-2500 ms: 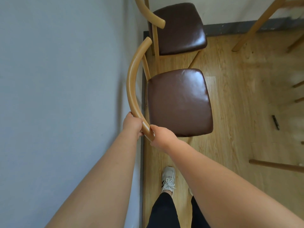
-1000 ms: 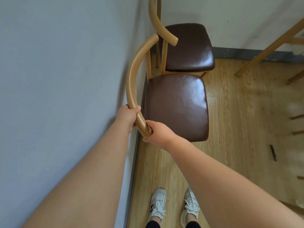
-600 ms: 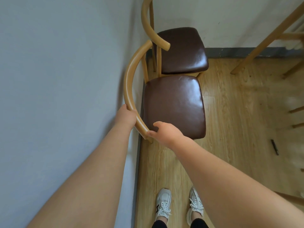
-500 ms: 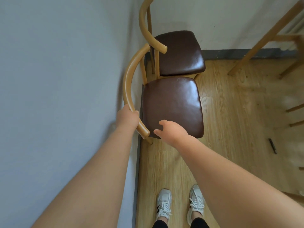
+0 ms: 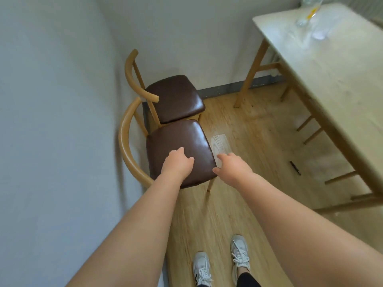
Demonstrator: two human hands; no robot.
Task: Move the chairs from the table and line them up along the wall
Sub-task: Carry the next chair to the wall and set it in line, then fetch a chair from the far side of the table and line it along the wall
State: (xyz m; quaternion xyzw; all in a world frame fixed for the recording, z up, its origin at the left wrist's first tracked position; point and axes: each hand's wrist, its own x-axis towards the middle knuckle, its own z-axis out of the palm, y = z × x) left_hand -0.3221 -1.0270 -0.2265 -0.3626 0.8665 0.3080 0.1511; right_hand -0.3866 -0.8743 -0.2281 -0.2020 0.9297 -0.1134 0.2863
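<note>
Two wooden chairs with dark brown cushioned seats stand in a row against the left wall. The near chair (image 5: pixel 176 141) has its curved backrest at the wall; the far chair (image 5: pixel 176 96) sits in the corner just behind it. My left hand (image 5: pixel 177 162) hovers over the near seat, fingers loosely curled, holding nothing. My right hand (image 5: pixel 231 165) hangs beside the seat's right front corner, fingers apart and empty. The light wooden table (image 5: pixel 323 65) stands to the right.
The table's legs and crossbars (image 5: pixel 310 129) jut over the wood floor on the right. A small dark object (image 5: pixel 295 168) lies on the floor near them. A clear bottle (image 5: pixel 308 11) rests on the tabletop. My feet (image 5: pixel 221 264) stand below.
Both hands have let go of the near chair's backrest and moved right, over and beside its seat. The view has swung right and up, bringing the table into sight.
</note>
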